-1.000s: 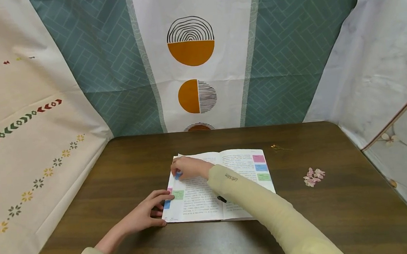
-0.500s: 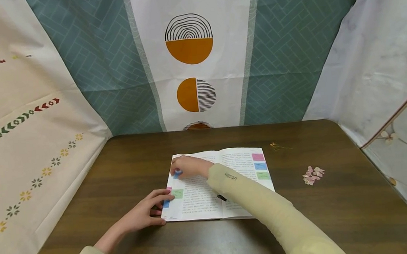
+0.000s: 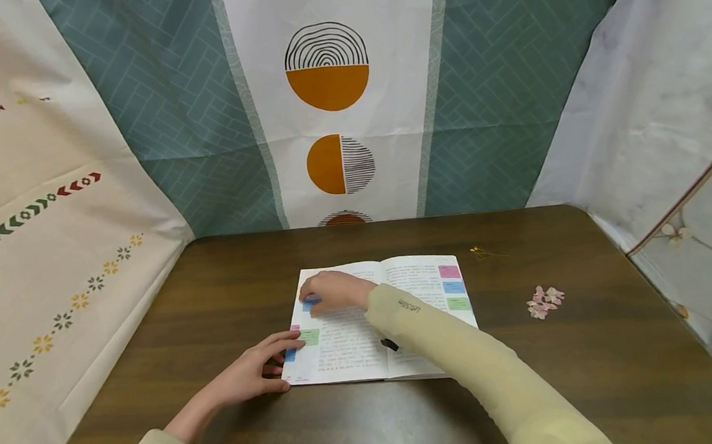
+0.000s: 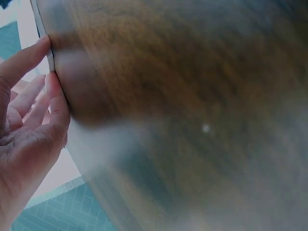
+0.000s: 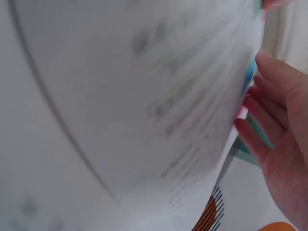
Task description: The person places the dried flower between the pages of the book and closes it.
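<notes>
White-paged open book (image 3: pixel 355 358) is lying right under the right hand (image 3: pixel 334 291), which looks loosely spread, touching a blue rectangular sticky note (image 3: pixel 307 307); relaxed left hand (image 3: pixel 260 374) rests on its left edge.

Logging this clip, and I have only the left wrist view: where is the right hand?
Observer: In the head view, the right hand is over the left page of an open book, its fingers at a blue note.

Reviewer: Does the other side have notes?

Observer: Yes, the right page has three down its outer edge: a pink note, another blue note and a green note.

Reviewer: Anything to the right of the book?

Observer: Yes, some pink flowers lie there.
</notes>
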{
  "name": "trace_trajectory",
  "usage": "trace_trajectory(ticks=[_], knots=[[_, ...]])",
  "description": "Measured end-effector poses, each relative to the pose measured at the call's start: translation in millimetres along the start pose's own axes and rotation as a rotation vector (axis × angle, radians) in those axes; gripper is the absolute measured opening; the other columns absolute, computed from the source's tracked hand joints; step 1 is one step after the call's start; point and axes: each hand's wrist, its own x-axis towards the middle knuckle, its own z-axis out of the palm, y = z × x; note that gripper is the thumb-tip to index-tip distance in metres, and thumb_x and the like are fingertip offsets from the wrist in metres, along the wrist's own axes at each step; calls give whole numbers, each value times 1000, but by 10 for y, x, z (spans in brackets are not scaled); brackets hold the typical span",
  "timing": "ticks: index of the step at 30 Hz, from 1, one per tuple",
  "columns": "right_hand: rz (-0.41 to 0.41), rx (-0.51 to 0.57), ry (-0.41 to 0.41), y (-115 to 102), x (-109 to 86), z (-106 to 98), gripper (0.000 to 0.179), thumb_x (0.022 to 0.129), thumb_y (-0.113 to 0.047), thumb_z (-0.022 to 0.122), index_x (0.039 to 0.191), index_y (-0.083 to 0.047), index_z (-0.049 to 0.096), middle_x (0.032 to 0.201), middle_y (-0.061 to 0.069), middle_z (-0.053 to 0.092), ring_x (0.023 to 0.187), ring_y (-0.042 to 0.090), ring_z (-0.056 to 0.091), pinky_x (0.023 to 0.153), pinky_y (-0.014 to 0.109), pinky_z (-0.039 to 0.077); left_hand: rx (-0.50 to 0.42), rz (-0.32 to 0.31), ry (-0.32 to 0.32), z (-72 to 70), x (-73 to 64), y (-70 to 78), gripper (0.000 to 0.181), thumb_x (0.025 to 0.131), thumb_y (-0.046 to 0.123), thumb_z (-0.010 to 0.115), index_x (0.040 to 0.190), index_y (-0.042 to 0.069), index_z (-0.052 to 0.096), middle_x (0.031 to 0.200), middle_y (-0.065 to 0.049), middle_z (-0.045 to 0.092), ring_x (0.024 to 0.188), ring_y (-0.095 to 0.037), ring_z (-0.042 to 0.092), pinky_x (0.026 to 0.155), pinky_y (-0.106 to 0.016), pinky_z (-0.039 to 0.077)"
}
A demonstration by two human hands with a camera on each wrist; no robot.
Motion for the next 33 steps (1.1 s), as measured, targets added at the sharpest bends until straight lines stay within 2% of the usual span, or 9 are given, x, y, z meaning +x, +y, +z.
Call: trace_trajectory(ticks=[5,11,18,24,33], knots=[[33,78,3,38,-219,-131,42,97,-33,64,135,-16,62,138,-2,62,131,12,56,112,29,42,15,16,7,-1,22,-6,63,85,18,77,142,8,51,157,-18,33,99,-11,52,83,-24,55],[65,154,53,133,-633,-301,44,97,-35,62,137,-16,60,141,-2,61,135,17,52,115,37,39,26,-25,-5,14,41,-13,63,86,23,77,142,13,51,157,-14,34,99,-9,51,84,-20,54],[113,173,175,224,-1274,-457,43,95,-33,66,134,-16,62,136,0,64,129,19,58,110,40,45,25,-33,-3,40,25,-3,63,85,22,78,142,12,52,156,-16,35,98,-9,52,84,-21,54],[177,148,297,381,-1844,-546,42,93,-29,69,132,-14,63,131,2,66,122,21,62,101,40,51,10,-29,5,35,27,5,63,85,22,78,142,12,51,156,-16,35,98,-9,52,84,-22,55],[263,149,439,692,-2558,-484,38,92,-26,71,127,-12,65,125,4,69,116,24,65,97,44,53,-16,-14,-4,3,59,-12,63,86,23,77,142,13,51,155,-16,35,97,-8,52,82,-22,55]])
